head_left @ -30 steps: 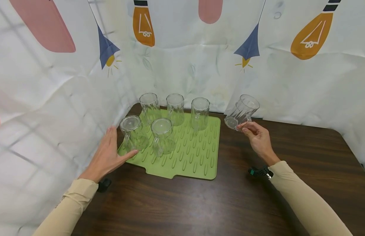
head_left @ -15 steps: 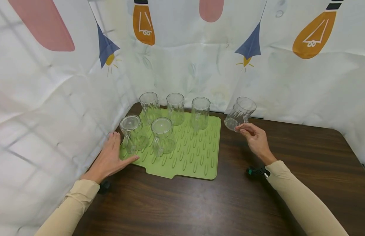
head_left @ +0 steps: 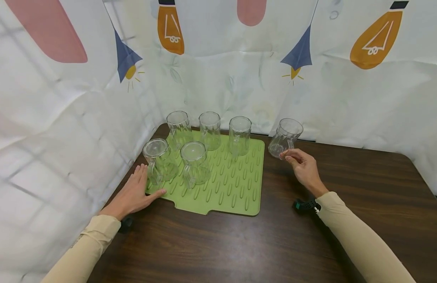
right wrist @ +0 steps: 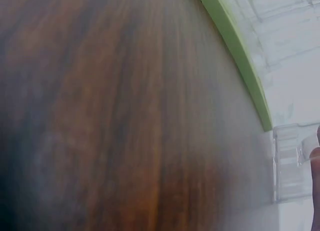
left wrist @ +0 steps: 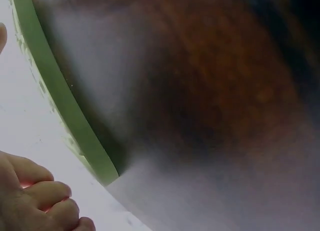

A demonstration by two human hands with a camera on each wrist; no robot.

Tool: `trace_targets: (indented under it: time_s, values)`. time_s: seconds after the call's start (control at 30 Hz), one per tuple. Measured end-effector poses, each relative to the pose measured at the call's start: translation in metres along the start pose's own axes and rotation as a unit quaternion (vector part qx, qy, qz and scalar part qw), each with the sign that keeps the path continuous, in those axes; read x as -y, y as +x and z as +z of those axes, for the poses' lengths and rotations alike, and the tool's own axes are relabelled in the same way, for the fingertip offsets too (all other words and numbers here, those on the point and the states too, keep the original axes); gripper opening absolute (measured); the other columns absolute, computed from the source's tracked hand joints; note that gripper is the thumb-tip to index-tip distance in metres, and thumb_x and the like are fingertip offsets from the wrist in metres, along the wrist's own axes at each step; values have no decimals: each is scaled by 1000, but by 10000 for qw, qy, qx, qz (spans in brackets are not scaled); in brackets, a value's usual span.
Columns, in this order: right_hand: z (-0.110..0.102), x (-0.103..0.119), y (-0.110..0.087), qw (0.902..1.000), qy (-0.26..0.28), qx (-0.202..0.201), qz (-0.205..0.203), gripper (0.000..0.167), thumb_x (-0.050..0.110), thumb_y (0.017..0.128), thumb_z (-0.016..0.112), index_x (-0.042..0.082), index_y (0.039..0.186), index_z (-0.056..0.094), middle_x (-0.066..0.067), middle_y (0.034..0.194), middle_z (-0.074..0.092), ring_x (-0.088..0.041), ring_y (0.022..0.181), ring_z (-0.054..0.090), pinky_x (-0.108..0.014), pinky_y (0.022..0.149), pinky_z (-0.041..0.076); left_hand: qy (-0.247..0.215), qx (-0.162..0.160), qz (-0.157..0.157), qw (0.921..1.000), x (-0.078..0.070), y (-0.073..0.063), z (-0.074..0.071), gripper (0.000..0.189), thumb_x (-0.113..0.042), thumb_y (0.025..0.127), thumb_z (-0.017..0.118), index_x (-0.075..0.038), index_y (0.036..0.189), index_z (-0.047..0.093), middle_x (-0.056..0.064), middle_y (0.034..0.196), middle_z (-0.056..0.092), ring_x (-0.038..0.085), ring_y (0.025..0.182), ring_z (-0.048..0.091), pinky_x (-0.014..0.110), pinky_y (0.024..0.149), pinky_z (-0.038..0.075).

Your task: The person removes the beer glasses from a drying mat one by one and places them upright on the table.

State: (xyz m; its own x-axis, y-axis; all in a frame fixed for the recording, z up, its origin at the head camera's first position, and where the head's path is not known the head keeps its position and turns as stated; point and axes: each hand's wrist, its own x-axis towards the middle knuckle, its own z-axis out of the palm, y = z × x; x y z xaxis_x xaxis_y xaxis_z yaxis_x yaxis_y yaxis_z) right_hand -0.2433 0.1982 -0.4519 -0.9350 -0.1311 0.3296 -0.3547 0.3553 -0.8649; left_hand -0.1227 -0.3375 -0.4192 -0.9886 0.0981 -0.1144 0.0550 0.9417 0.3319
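My right hand (head_left: 306, 169) pinches the handle of a clear glass mug (head_left: 285, 135) just right of the green drying mat (head_left: 236, 192), near the back of the table. The mug leans slightly, rim up; whether its base touches the table cannot be told. In the right wrist view the mug (right wrist: 291, 166) shows beside fingertips at the edge. My left hand (head_left: 131, 194) lies with straight fingers at the mat's front left corner, its thumb on the mat's edge. Nearest to it stands a glass mug (head_left: 161, 161), seemingly upside down, with another (head_left: 196, 163) beside it.
A back row on the mat holds three more glass mugs, on the left (head_left: 180, 131), in the middle (head_left: 210, 131) and on the right (head_left: 240, 135). A printed curtain (head_left: 218, 78) hangs behind and along the left of the dark wooden table (head_left: 218, 251).
The mug in my right hand has tipped from a strong lean to nearly upright, and the hand has come slightly left and lower. My left hand has slid a little toward me along the mat's corner.
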Motion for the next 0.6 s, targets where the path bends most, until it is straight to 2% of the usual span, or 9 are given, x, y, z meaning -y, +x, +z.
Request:
trace_targets:
  time_s: [0.13,0.33,0.53,0.6]
  values:
    - [0,-1,1,9998,-166,-2,69,21,14,104,63,7,120,74,-18,119,76,8,102,67,-5,88,53,2,78,-24,10000,0,1,1,118,-66,97,60,14,161,1,37,169,-2,54,159,1,69,128,12]
    - [2,-4,2,9991,-422,-29,23,20,13,104,62,9,120,74,-18,119,77,-5,105,70,-4,86,51,6,150,-40,9999,1,2,4,117,-65,97,59,15,160,2,40,168,-1,56,158,2,70,127,13]
    - [3,-2,2,9974,-708,-54,-117,19,16,104,63,12,118,75,-13,116,79,14,100,64,-1,85,49,6,227,-95,9997,2,2,6,116,-66,98,58,17,159,4,41,167,0,58,157,4,71,126,14]
    - [3,-1,2,9972,-731,-50,-151,19,17,104,62,12,118,75,-13,116,79,12,100,65,-1,85,49,20,256,-110,9996,2,3,7,116,-66,97,58,16,160,5,42,167,1,59,156,5,71,126,15]
